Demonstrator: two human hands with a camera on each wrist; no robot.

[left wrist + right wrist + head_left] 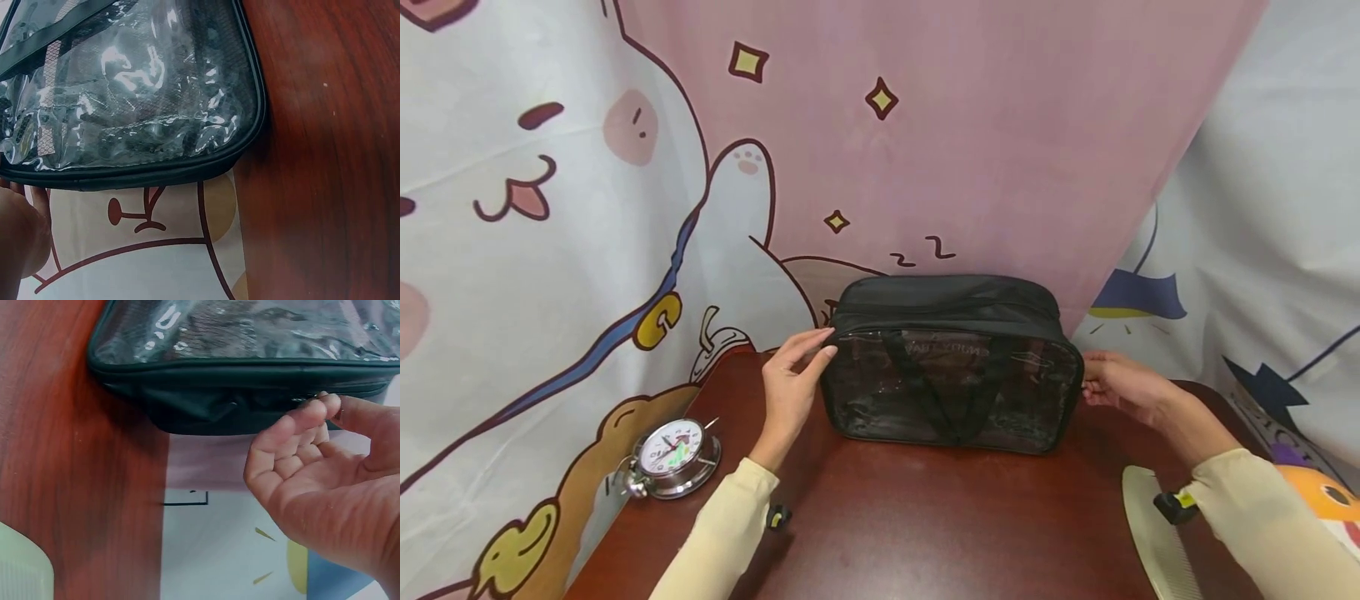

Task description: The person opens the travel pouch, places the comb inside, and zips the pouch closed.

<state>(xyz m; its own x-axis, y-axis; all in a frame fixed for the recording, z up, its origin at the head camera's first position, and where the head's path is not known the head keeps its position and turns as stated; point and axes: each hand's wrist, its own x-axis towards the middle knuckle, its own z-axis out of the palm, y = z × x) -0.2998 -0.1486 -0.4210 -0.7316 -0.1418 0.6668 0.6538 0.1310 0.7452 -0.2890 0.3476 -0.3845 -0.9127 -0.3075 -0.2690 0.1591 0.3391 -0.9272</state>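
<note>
A black toiletry bag (955, 392) with clear plastic front and crossed black straps stands upright on the table (910, 517). At its upper left corner, my left hand (793, 375) holds the edge between thumb and fingers. In the left wrist view that hand (22, 231) is mostly cut off, its fingertips partly hidden at the bag's edge. My right hand (1127, 387) is at the bag's right side. Seen from the right wrist, the thumb and index finger of the right hand (312, 462) pinch something small at the zipper line, apparently the zipper pull; the other fingers are curled.
A silver twin-bell alarm clock (673, 454) lies face up at the table's left edge. Near the right forearm is a pale green comb (1157, 533). Printed cloth (1000, 150) hangs behind the bag and at both sides. An orange printed figure (1318, 492) shows at far right.
</note>
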